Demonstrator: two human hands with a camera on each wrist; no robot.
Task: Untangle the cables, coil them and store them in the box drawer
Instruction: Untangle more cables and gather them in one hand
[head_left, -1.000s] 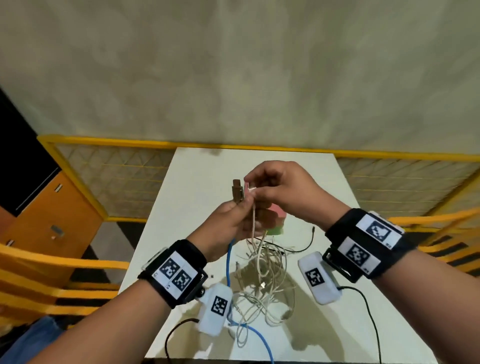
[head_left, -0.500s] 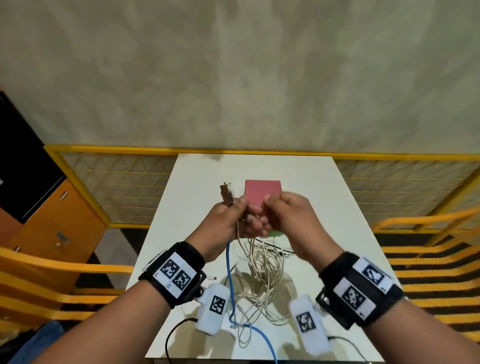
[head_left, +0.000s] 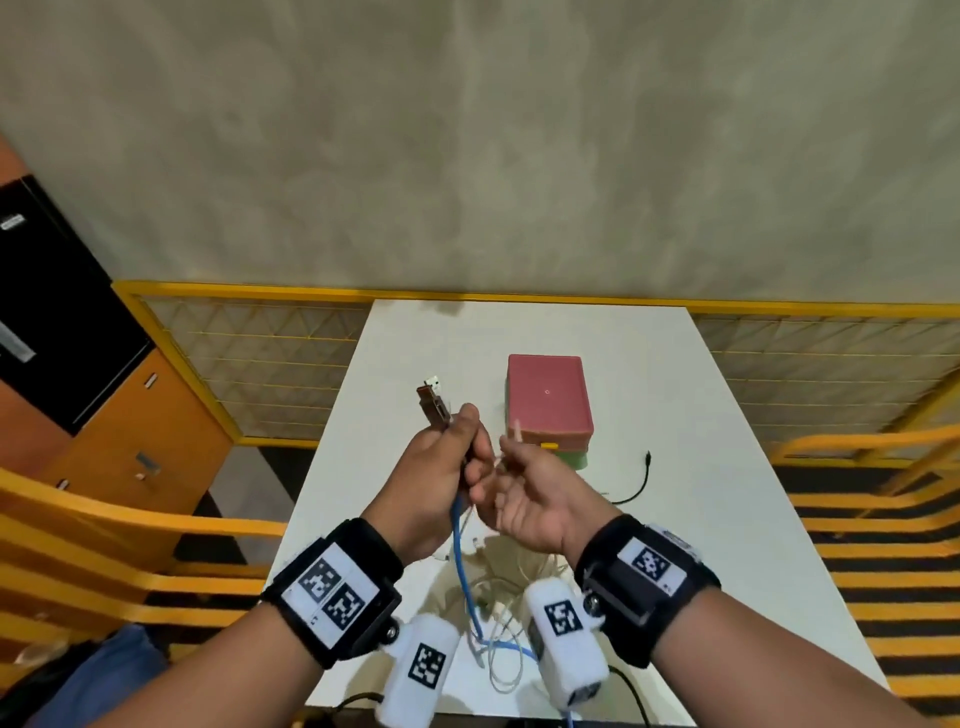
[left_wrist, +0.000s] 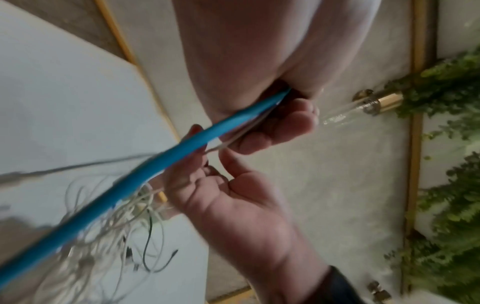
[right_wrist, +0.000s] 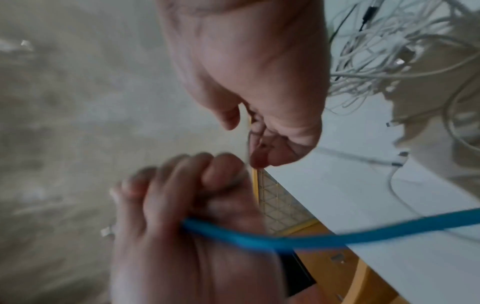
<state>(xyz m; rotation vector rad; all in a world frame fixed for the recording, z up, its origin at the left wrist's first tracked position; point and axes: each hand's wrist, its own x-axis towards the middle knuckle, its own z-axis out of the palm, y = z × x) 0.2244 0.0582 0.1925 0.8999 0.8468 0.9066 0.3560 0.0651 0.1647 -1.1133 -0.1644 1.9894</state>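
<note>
Head cam has both hands up over the white table (head_left: 675, 545). The left hand (head_left: 436, 483) is fisted round a bunch of cable ends, brown plug (head_left: 432, 404) poking out the top and the blue cable (head_left: 464, 566) dropping from it, probably held high so the mess hangs and the loops show. The right hand (head_left: 530, 499) sits palm up just beside it, fingers loosely curled, maybe pinching a thin white strand; I can't tell for sure. Below them the white tangle (head_left: 506, 597) lies on the table. The pink box (head_left: 548, 400) sits further back, drawer apparently shut, so nothing's stored yet.
</note>
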